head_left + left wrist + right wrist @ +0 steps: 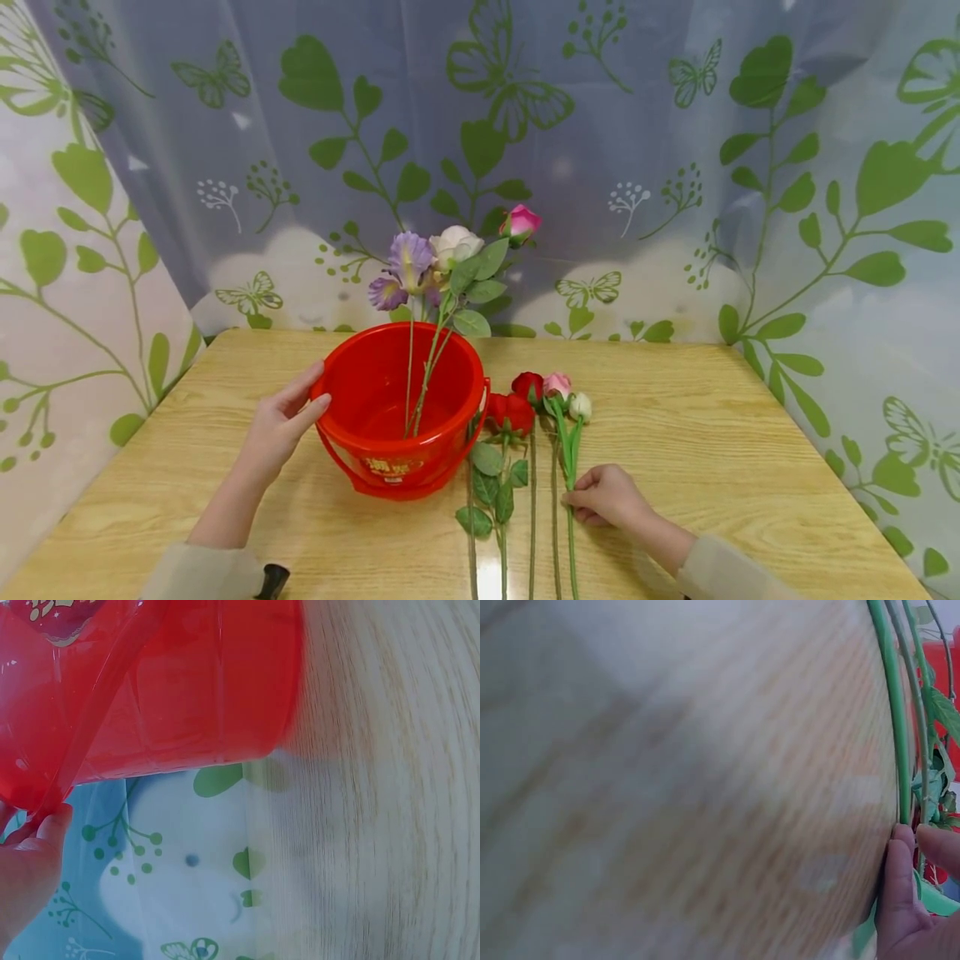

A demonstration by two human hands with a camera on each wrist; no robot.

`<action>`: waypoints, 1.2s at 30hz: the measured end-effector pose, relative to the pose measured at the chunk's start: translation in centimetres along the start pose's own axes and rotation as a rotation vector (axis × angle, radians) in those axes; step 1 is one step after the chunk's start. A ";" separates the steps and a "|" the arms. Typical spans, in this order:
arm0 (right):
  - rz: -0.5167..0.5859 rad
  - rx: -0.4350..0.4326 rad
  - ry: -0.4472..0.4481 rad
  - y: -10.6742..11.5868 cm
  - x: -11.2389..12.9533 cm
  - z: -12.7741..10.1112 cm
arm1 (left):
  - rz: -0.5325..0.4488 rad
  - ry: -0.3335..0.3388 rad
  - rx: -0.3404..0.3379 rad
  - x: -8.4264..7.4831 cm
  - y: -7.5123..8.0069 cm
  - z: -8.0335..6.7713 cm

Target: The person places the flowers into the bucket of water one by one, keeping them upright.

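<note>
On the worktop | left hand flat against red bucket | right hand pinching a green stem — neighbouring stems could drag along — crowded.

A home-like corner: wooden table enclosed by leaf-and-butterfly printed curtains.

Red plastic bucket, upright, handle down, holding three long-stemmed flowers that lean on its far rim. Just right of the bucket, four stems lie flat side by side, red, pink and white heads pointing away.
</note>
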State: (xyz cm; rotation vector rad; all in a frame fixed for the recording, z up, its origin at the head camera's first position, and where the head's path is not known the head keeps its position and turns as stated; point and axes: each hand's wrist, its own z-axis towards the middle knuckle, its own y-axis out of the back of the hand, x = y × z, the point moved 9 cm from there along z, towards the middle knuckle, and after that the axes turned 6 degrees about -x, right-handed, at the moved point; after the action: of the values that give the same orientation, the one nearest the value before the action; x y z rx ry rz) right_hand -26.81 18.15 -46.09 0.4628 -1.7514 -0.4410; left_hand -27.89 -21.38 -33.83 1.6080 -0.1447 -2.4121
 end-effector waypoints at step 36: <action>0.108 0.023 -0.032 0.4 -0.6 0.5 | -0.021 -0.004 0.007 0.2 -0.1 0.0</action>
State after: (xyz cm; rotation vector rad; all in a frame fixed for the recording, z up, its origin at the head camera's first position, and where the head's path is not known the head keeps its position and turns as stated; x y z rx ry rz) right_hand -27.23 18.80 -46.51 0.3776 -1.8045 -0.3538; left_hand -27.97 -21.34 -34.00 1.6159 -0.1372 -2.4335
